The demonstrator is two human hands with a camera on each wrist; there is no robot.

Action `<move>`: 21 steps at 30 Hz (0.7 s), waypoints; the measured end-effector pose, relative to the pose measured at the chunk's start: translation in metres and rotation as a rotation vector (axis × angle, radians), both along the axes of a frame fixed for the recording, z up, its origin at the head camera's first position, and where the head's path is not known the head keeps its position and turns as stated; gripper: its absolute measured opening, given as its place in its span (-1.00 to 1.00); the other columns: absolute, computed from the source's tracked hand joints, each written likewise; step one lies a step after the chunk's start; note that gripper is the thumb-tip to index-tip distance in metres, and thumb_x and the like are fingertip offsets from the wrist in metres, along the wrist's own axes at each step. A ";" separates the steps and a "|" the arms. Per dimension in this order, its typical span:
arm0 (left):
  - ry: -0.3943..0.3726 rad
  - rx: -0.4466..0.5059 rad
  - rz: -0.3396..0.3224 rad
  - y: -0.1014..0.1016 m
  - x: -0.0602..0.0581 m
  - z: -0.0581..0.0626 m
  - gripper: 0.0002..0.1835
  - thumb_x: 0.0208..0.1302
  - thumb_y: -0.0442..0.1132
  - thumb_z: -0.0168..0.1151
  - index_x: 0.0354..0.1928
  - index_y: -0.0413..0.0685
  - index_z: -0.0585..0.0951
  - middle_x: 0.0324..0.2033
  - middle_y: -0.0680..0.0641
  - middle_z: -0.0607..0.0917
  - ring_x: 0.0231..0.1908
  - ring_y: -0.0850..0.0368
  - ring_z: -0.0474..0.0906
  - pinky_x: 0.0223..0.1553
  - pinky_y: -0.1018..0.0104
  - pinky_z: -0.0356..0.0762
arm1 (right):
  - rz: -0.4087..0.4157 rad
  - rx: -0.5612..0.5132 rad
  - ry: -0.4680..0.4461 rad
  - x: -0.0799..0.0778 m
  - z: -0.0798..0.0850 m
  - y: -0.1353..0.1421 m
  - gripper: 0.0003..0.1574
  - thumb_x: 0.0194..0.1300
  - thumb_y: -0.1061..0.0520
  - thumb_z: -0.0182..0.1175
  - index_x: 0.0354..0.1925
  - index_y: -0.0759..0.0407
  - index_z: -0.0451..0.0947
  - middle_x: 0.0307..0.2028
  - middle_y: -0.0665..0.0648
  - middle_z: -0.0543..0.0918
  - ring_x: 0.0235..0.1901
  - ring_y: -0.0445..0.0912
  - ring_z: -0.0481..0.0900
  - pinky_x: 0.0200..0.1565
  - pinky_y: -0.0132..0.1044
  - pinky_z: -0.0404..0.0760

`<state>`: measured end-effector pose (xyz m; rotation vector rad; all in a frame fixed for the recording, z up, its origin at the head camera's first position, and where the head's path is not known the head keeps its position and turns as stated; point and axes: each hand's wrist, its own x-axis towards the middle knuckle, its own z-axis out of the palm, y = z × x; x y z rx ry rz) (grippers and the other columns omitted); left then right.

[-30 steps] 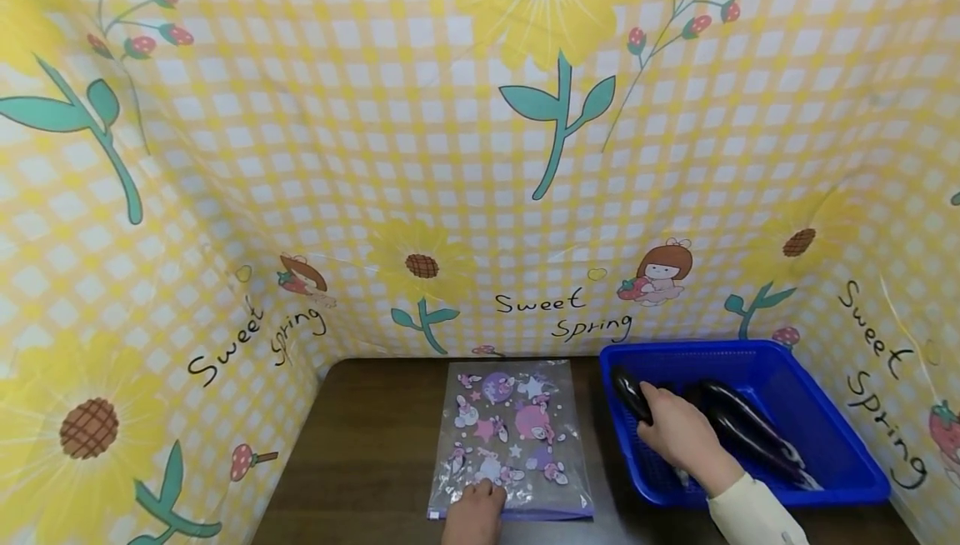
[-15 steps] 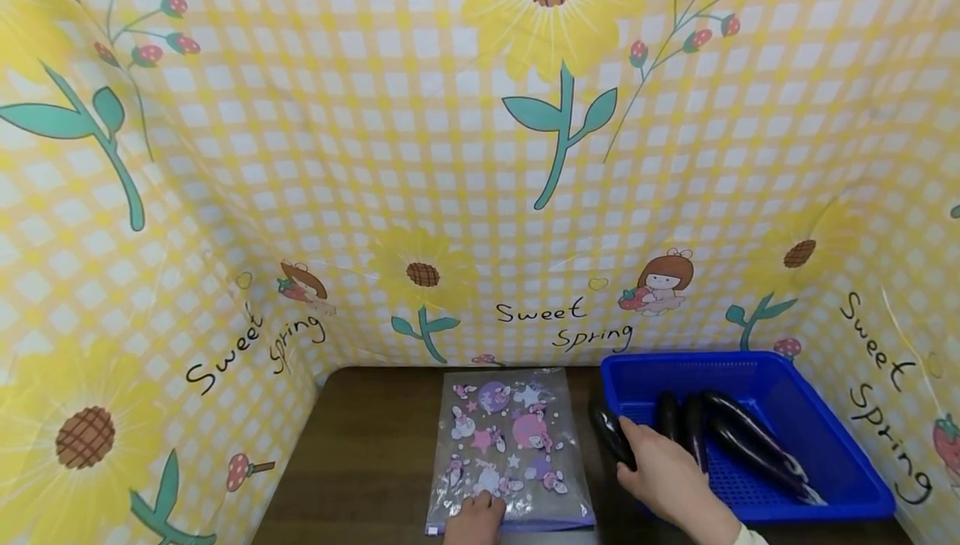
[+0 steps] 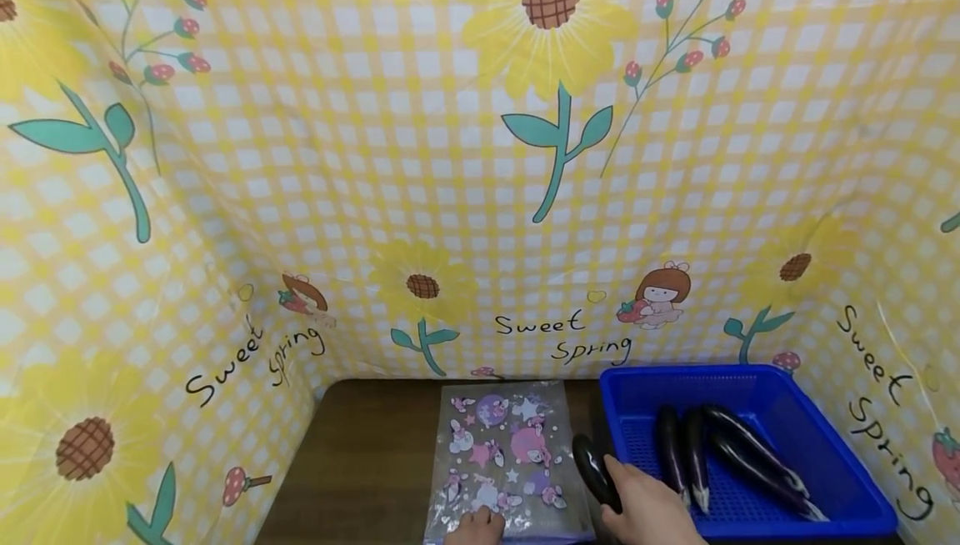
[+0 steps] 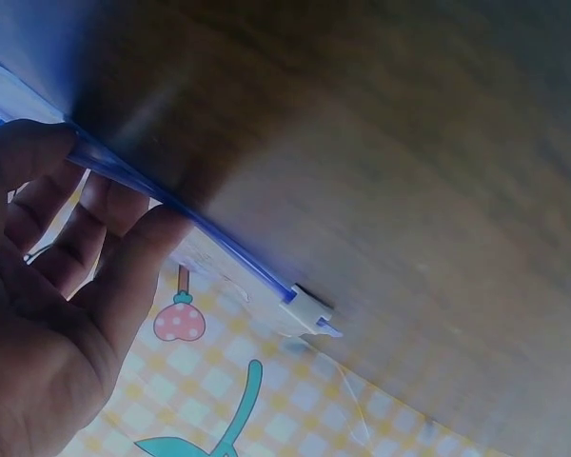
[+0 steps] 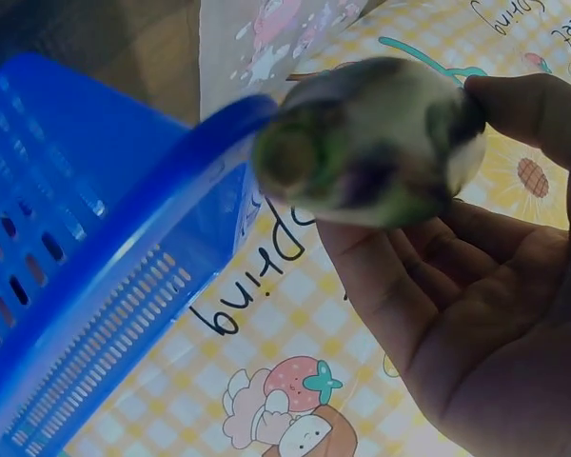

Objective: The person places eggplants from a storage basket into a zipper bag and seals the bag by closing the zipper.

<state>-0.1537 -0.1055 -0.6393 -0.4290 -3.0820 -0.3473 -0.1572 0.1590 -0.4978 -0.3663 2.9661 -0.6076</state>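
Observation:
A dark purple eggplant [image 3: 595, 470] is gripped in my right hand [image 3: 651, 505], between the blue basket and the zip bag. Its blurred, pale-green stem end [image 5: 362, 143] faces the camera in the right wrist view, thumb on one side and fingers on the other. My left hand [image 3: 477, 526] is at the near edge of a clear zip bag [image 3: 510, 453] printed with pink and purple cartoons. In the left wrist view, thumb and fingers pinch the bag's purple zip edge, with the white slider [image 4: 306, 307] beyond them.
On the right stands a blue plastic basket [image 3: 690, 372] holding several more eggplants [image 3: 757, 462]. Both it and the bag are on a dark wooden table [image 3: 352, 462]. A yellow checked cloth [image 3: 480, 195] with sunflowers rises behind and along both sides.
My right hand has lifted the eggplant out of the basket and carried it left over the rim to the bag's right edge. The left hand keeps its place at the bag's near edge.

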 end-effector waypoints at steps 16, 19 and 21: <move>0.354 -0.033 -0.065 -0.009 -0.002 -0.003 -0.83 -0.15 -0.25 0.33 -0.46 -0.02 0.54 -0.51 -0.01 0.47 -0.57 0.02 0.42 -0.73 0.18 0.30 | -0.025 0.085 0.510 0.026 -0.030 -0.025 -0.17 -0.18 0.05 0.38 0.09 0.37 0.47 -0.29 0.18 0.61 -0.44 0.05 0.56 -0.46 -0.11 0.53; 0.404 -0.016 -0.080 -0.005 -0.001 -0.003 -0.82 -0.17 -0.26 0.34 -0.48 -0.04 0.53 -0.52 -0.01 0.48 -0.57 0.01 0.43 -0.74 0.17 0.31 | -0.045 0.106 0.591 0.033 -0.041 -0.028 -0.16 -0.23 0.06 0.40 0.07 0.38 0.47 -0.35 0.17 0.59 -0.48 0.04 0.52 -0.49 -0.13 0.51; 0.401 -0.008 -0.083 -0.002 0.003 -0.005 -0.82 -0.18 -0.26 0.34 -0.48 -0.04 0.53 -0.53 -0.01 0.48 -0.58 0.01 0.43 -0.74 0.17 0.30 | -0.043 0.116 0.583 0.040 -0.048 -0.029 -0.16 -0.23 0.06 0.41 0.07 0.38 0.47 -0.35 0.17 0.59 -0.48 0.03 0.51 -0.52 -0.14 0.50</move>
